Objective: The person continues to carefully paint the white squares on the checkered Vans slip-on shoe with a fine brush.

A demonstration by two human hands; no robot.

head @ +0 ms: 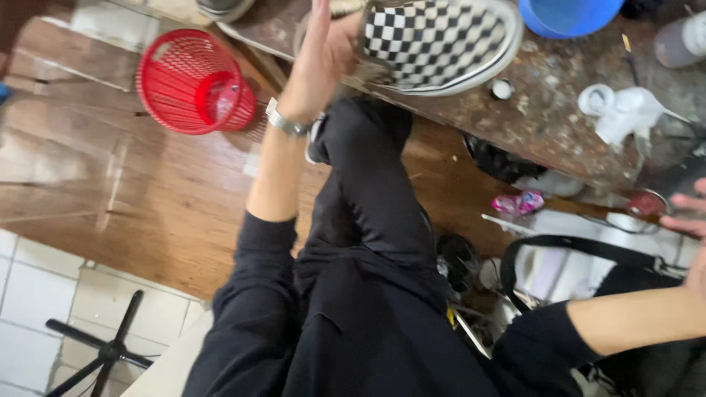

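The left hand point(323, 55) gripped the checkered shoe point(434, 44) at its heel end, its long axis running rightward along the worktop point(544, 125), while the right hand point(691, 220), fingers loose, hung well apart.

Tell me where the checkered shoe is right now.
In the head view the checkered shoe is at top centre, lying on the worn workbench with the left hand against its heel end, left of the blue tub.

The single head camera looks steeply down from close above the person's lap, tilted sideways, with the stained workbench point(544, 117) running across the top right and floor at left.
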